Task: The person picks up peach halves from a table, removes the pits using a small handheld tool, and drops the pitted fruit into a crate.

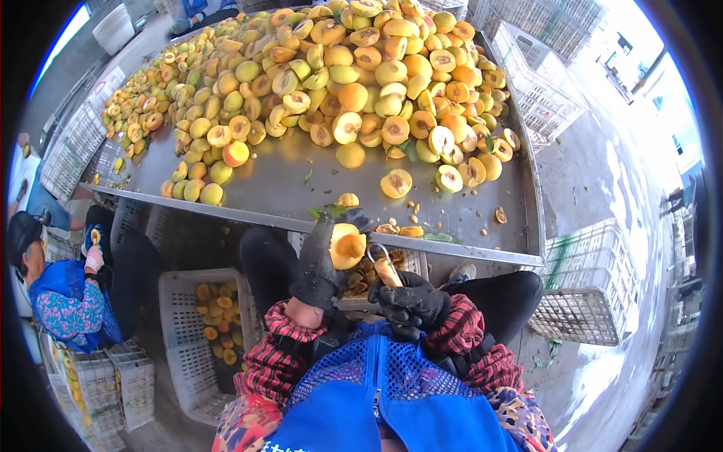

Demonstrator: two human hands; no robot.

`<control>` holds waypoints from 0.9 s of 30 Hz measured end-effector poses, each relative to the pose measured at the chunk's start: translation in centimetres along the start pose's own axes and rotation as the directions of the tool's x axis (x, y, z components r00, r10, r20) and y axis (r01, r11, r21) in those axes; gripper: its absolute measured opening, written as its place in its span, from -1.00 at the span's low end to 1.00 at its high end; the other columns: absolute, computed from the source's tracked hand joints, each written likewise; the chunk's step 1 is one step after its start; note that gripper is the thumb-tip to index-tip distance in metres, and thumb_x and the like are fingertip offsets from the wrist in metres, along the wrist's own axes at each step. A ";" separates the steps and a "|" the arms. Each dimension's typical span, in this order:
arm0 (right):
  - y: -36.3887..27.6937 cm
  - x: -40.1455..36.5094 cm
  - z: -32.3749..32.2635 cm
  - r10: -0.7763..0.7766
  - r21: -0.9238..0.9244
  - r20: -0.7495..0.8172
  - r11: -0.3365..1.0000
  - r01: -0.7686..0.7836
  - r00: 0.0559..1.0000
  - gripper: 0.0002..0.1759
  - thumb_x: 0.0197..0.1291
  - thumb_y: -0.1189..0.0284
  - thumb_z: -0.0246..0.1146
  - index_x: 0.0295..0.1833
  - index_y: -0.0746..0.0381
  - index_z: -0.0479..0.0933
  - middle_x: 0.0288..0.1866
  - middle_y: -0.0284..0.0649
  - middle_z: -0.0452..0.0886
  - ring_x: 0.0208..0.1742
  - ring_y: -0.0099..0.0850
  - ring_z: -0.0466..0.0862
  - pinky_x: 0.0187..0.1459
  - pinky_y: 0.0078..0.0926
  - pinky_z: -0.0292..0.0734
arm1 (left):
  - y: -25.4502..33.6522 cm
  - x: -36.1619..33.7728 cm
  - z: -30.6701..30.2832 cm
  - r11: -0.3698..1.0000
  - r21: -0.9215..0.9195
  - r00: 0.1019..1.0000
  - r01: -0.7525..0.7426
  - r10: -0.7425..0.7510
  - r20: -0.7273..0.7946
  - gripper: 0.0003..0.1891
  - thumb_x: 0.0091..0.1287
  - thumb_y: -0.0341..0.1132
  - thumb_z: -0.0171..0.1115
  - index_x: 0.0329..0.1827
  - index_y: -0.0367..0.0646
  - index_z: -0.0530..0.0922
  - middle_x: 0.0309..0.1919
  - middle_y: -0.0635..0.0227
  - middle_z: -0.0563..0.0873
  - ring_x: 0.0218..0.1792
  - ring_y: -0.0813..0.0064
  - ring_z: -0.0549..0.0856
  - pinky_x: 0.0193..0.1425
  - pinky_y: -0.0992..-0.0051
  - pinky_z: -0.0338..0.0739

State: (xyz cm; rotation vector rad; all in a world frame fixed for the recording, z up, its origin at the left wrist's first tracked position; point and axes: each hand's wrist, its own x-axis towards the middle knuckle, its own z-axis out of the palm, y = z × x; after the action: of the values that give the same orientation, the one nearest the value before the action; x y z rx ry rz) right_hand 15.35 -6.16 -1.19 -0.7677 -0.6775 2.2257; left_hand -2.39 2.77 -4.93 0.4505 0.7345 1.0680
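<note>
My left hand (320, 260), in a dark glove, holds a yellow peach half (348, 246) with its hollow facing up, just in front of the table edge. My right hand (410, 303), gloved in black, is wrapped around the wooden handle of a pitting tool (388, 272). The tool's curved metal loop points up, close to the right side of the peach half. Beneath my hands, a crate (416, 264) with brown pits and scraps is partly hidden. A large pile of halved yellow peaches (346, 68) covers much of the metal table (279, 177) ahead.
Left of my legs stands a white crate (172, 316) with peach pieces in it. Another person (71, 294) sits at the far left, holding a fruit. More white crates (584, 290) stand at the right. Loose pits and leaves lie near the table's raised front edge (482, 252).
</note>
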 end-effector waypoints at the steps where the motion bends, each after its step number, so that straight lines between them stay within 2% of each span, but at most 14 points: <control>1: 0.8 0.1 -1.0 0.004 -0.001 -0.016 1.000 -0.004 1.000 -0.64 0.18 0.28 0.25 -0.07 0.31 0.39 -0.65 -0.32 0.40 -0.78 -0.56 0.37 -0.79 -0.64 0.27 | 0.8 -0.2 -0.2 0.903 0.366 0.972 -0.227 0.186 0.143 -0.52 0.45 -0.11 -0.15 0.11 -0.40 0.46 -0.05 0.08 0.63 -0.03 0.24 0.62 0.08 0.32 0.53; 4: 0.9 0.5 -1.8 0.081 -0.189 -0.174 0.975 -0.114 0.981 -0.65 0.19 0.25 0.25 -0.09 0.28 0.40 -0.57 -0.30 0.49 -0.63 -0.55 0.48 -0.66 -0.65 0.32 | 3.3 -2.7 0.8 0.493 0.801 0.858 -0.338 0.512 0.047 -0.61 0.43 -0.11 -0.02 -0.15 -0.31 0.58 -0.32 0.34 0.68 -0.31 0.47 0.65 -0.14 0.52 0.52; 5: 2.1 1.4 -2.8 0.068 -0.287 -0.245 0.948 -0.139 0.967 -0.65 0.19 0.24 0.25 -0.09 0.27 0.40 -0.56 -0.29 0.51 -0.61 -0.56 0.49 -0.64 -0.64 0.33 | 4.1 -2.4 -1.3 0.224 0.896 0.782 -0.384 0.595 0.186 -0.63 0.42 -0.13 -0.02 -0.14 -0.30 0.59 -0.33 0.37 0.68 -0.34 0.50 0.63 -0.19 0.51 0.50; 7: 4.2 1.8 -4.3 0.024 -0.416 -0.352 0.892 -0.179 0.936 -0.65 0.19 0.23 0.25 -0.09 0.26 0.40 -0.51 -0.28 0.56 -0.59 -0.57 0.50 -0.60 -0.60 0.37 | 6.1 -2.9 -4.4 0.238 0.849 0.696 -0.472 0.691 0.194 -0.62 0.41 -0.19 -0.05 -0.08 -0.38 0.57 -0.24 0.26 0.68 -0.23 0.46 0.62 -0.07 0.49 0.47; 8: 4.4 1.6 -4.5 0.046 -0.400 -0.356 0.895 -0.197 0.933 -0.65 0.19 0.24 0.25 -0.09 0.26 0.41 -0.51 -0.28 0.56 -0.59 -0.57 0.50 -0.60 -0.60 0.37 | 7.2 -3.8 -5.1 0.504 0.683 0.714 -0.528 0.700 0.035 -0.60 0.40 -0.24 -0.09 -0.04 -0.47 0.54 -0.14 0.11 0.67 -0.07 0.38 0.63 0.10 0.46 0.47; 10: 4.7 1.1 -5.0 0.095 -0.367 -0.363 0.900 -0.236 0.927 -0.65 0.19 0.25 0.25 -0.08 0.27 0.41 -0.51 -0.28 0.56 -0.61 -0.58 0.49 -0.59 -0.61 0.38 | 10.5 -5.8 -9.2 0.585 0.710 0.693 -0.392 0.696 -0.190 -0.66 0.38 -0.20 0.04 -0.04 -0.32 0.58 -0.31 0.25 0.69 -0.29 0.48 0.63 -0.15 0.49 0.48; 12: 4.8 0.7 -5.4 0.135 -0.317 -0.383 0.910 -0.267 0.914 -0.64 0.20 0.26 0.25 -0.03 0.27 0.39 -0.50 -0.28 0.56 -0.63 -0.58 0.47 -0.60 -0.61 0.37 | 13.2 -7.1 -16.6 0.184 0.983 0.703 0.005 0.698 -0.134 -0.65 0.35 -0.22 0.06 -0.01 -0.35 0.56 -0.21 0.16 0.68 -0.18 0.41 0.64 -0.02 0.47 0.48; 15: 4.8 0.4 -5.6 0.187 -0.268 -0.377 0.916 -0.300 0.907 -0.62 0.20 0.29 0.24 0.02 0.26 0.36 -0.47 -0.28 0.57 -0.62 -0.58 0.47 -0.58 -0.63 0.38 | 13.2 -7.7 -13.6 -0.147 0.930 0.606 0.336 0.790 -0.094 -0.64 0.32 -0.23 0.10 0.02 -0.35 0.54 -0.14 0.14 0.67 -0.11 0.37 0.65 0.05 0.43 0.47; 17: 4.3 0.2 -5.5 0.195 -0.276 -0.347 0.914 -0.298 0.917 -0.62 0.21 0.31 0.23 0.05 0.26 0.34 -0.43 -0.29 0.57 -0.56 -0.58 0.49 -0.52 -0.65 0.40 | 12.4 -5.2 -9.3 0.005 1.000 0.662 -0.005 0.750 0.000 -0.65 0.27 -0.28 0.18 0.05 -0.30 0.54 -0.14 0.20 0.68 -0.10 0.45 0.63 0.05 0.49 0.46; 19: 6.1 0.3 -7.1 0.107 -0.236 -0.324 0.953 -0.189 0.940 -0.64 0.23 0.35 0.21 0.07 0.25 0.34 -0.35 -0.28 0.56 -0.46 -0.58 0.52 -0.46 -0.64 0.44 | 10.5 -1.4 -5.1 -0.145 0.977 0.747 -0.157 0.629 0.213 -0.66 0.26 -0.33 0.17 0.06 -0.29 0.53 -0.16 0.21 0.69 -0.10 0.45 0.64 0.05 0.48 0.47; 21: 7.9 0.0 -8.3 0.013 -0.207 -0.312 0.975 -0.081 0.950 -0.68 0.24 0.37 0.20 0.04 0.25 0.35 -0.35 -0.31 0.53 -0.42 -0.57 0.53 -0.43 -0.63 0.45 | 6.9 3.7 -2.3 -0.006 0.897 0.752 -0.443 0.543 0.375 -0.67 0.26 -0.24 0.15 0.00 -0.27 0.54 -0.10 0.10 0.66 -0.08 0.17 0.65 0.05 0.35 0.50; 23: 8.6 -0.8 -9.1 -0.078 -0.191 -0.309 0.981 0.018 0.948 -0.72 0.23 0.36 0.19 -0.02 0.25 0.37 -0.41 -0.38 0.48 -0.43 -0.56 0.52 -0.44 -0.62 0.43 | 4.2 7.4 3.3 -0.123 0.912 0.820 -0.392 0.403 0.407 -0.66 0.22 -0.24 0.19 -0.01 -0.25 0.54 -0.10 0.08 0.65 -0.09 0.11 0.64 0.04 0.32 0.50; 25: 7.0 -2.4 -7.8 0.001 -0.005 -0.329 1.000 -0.003 0.944 -0.71 0.24 0.37 0.19 0.01 0.26 0.37 -0.40 -0.38 0.46 -0.41 -0.57 0.51 -0.43 -0.61 0.43 | 1.3 11.2 6.0 -0.116 0.894 0.840 -0.434 0.306 0.448 -0.60 0.16 -0.30 0.26 0.07 -0.24 0.53 -0.15 0.04 0.67 -0.12 0.30 0.68 0.00 0.45 0.53; 27: 6.0 -3.3 -7.2 0.009 0.043 -0.355 0.999 0.007 0.935 -0.70 0.25 0.37 0.18 0.03 0.26 0.37 -0.39 -0.38 0.46 -0.39 -0.58 0.51 -0.42 -0.59 0.43 | -2.0 14.4 6.6 -0.285 0.856 0.847 -0.431 0.200 0.493 -0.59 0.14 -0.30 0.28 0.05 -0.25 0.53 -0.17 0.01 0.66 -0.14 0.26 0.69 -0.04 0.44 0.55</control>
State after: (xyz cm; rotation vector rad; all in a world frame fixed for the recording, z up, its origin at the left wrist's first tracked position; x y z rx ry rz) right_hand 19.62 -10.65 -8.96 -1.1122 -0.4475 2.0191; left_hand 7.75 15.05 -6.36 2.3421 1.2873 0.6334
